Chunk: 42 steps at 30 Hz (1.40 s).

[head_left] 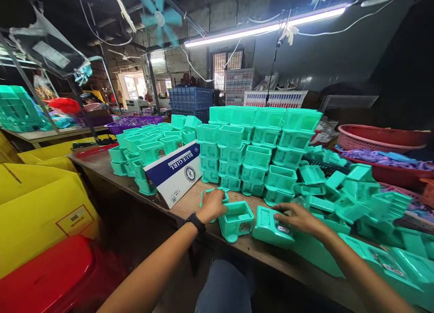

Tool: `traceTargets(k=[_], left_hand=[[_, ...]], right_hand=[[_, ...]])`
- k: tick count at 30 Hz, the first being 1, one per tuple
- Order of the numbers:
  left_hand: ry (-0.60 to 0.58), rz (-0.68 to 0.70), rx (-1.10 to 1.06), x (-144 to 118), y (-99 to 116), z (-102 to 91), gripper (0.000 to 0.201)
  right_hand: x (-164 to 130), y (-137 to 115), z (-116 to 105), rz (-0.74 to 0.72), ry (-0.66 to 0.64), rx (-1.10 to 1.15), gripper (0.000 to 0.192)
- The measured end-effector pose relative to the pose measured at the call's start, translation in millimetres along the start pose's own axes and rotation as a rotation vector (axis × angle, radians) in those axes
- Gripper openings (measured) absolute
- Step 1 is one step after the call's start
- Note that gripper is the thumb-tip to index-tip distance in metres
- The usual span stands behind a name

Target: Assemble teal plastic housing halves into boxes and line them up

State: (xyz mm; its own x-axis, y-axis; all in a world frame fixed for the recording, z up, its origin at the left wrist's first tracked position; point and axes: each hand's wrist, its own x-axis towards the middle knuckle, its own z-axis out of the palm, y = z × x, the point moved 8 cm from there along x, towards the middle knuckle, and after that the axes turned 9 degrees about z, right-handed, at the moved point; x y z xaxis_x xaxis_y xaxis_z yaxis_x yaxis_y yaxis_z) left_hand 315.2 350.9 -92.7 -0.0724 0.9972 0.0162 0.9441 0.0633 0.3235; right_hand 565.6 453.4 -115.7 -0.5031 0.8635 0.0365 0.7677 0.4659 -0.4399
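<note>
My left hand (213, 205), with a dark watch on the wrist, has its fingers closed over a small teal plastic box (222, 196), which it partly hides. Right beside it stands an open-topped teal box (236, 218) with a round badge low on its side. My right hand (294, 217) grips a teal plastic housing (273, 227) that lies tipped over near the table's front edge. An oval label shows on this housing beneath the fingers. More teal housings (376, 258) lie under and beyond my right forearm.
Stacked teal boxes (249, 157) form a wall across the wooden table (183, 215). A white and blue carton panel (178, 173) leans left of them, before a heap of boxes (149, 145). Loose teal parts (359, 191) pile up at right. A red stool (50, 272) stands lower left.
</note>
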Motion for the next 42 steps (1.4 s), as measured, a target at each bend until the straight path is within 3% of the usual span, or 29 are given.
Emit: traceTargets(k=[4, 8, 15, 17, 19, 23, 27, 30, 34, 36, 39, 42], left_hand=[[0.012, -0.021, 0.034, 5, 2, 2.8, 0.025], [0.072, -0.047, 0.028, 9, 0, 4.8, 0.023], [0.159, -0.079, -0.009, 20, 4, 10.9, 0.024], [0.161, -0.030, -0.030, 21, 9, 9.9, 0.034], [0.146, 0.066, -0.055, 18, 16, 7.8, 0.043], [0.058, 0.234, -0.079, -2, 31, 7.2, 0.035], [-0.025, 0.205, -0.041, -16, 35, 11.6, 0.043], [-0.048, 0.143, -0.010, -12, 38, 12.7, 0.035], [-0.069, 0.066, 0.003, -4, 45, 13.6, 0.025], [-0.080, 0.036, 0.008, -3, 50, 15.2, 0.022], [-0.109, 0.014, 0.025, -2, 56, 19.4, 0.018], [-0.134, -0.020, 0.053, 0, 57, 21.6, 0.013]], right_hand=[[-21, -17, -1, -0.085, 0.042, -0.004, 0.028], [-51, -40, 14, -0.162, 0.068, -0.046, 0.011], [-72, -56, 33, -0.229, 0.066, -0.065, 0.014], [-71, -56, 33, -0.244, 0.070, -0.062, 0.016], [-69, -56, 34, -0.257, 0.082, -0.056, 0.016], [-70, -62, 37, -0.235, 0.127, -0.057, 0.023], [-81, -65, 22, -0.185, 0.171, -0.072, 0.029], [-89, -35, -15, -0.071, 0.215, -0.108, 0.034], [-105, 52, -77, 0.222, 0.232, -0.209, 0.043], [-113, 96, -95, 0.361, 0.182, -0.248, 0.042], [-117, 137, -97, 0.400, 0.077, -0.227, 0.045], [-118, 151, -86, 0.285, 0.015, -0.111, 0.046]])
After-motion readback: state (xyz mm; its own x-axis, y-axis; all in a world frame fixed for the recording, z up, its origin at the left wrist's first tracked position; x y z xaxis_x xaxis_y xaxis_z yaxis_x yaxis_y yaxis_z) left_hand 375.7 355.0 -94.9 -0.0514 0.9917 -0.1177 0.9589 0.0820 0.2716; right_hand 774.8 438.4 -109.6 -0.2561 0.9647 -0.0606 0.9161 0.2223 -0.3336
